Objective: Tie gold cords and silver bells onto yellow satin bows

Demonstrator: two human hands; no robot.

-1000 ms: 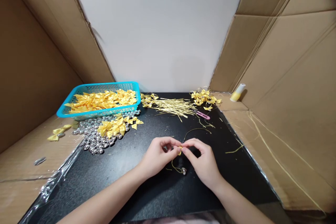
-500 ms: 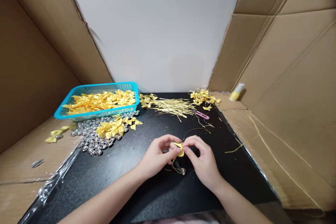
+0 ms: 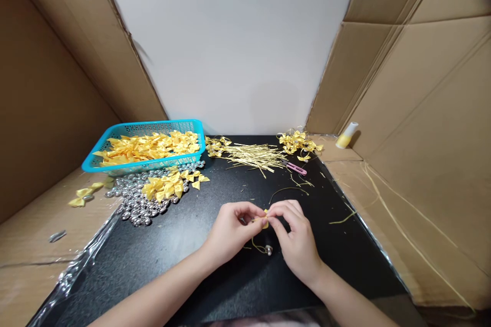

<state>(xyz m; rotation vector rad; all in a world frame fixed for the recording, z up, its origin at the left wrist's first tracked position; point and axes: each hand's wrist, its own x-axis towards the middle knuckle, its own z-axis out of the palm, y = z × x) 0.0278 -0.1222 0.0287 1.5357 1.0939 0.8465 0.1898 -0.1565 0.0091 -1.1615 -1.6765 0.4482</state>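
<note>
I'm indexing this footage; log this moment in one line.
left hand: pinching yellow bow | right hand: pinching same bow | silver bead: below bow in picture | pink tool: untouched

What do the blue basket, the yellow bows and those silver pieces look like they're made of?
Blue basket: probably plastic, slightly glossy, going by its even colour and perforated walls.
Yellow bows: likely satin ribbon; their folds catch a soft sheen.
Silver pieces: metal, or plastic with a metallic coating; the mirror-like highlights fit either.
</note>
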